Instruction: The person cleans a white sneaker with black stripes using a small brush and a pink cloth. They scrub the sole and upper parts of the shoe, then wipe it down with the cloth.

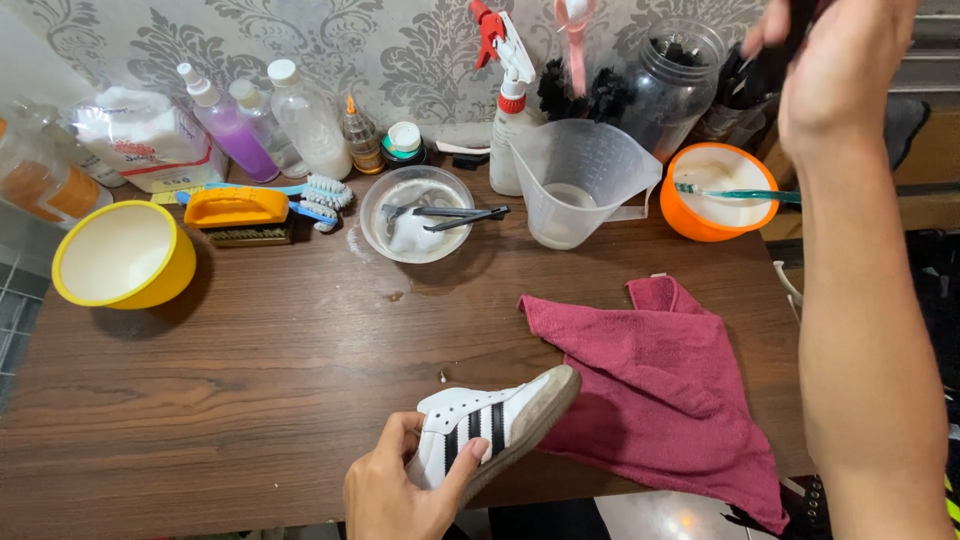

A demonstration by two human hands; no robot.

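1. Shoe (497,422) is clamped in the left hand (400,490) fingers (462,478) at the worktop's (250,370) near edge.
2. Cloth (665,385) lies just right of those fingers; bare wood lies left.
3. Right hand (835,70) is raised, its fingers pinched on something dark.

Your view is evenly and brightly lit from above. Shadows are soft: note the one right of the yellow bowl (123,255) and the one under the shoe (497,422) on the red cloth (665,385). A pale sheen lies on the wooden table (250,370) at lower left. Your raised right hand (835,70) in the upper right is slightly motion-blurred. Straight lines bow mildly toward the frame edges.
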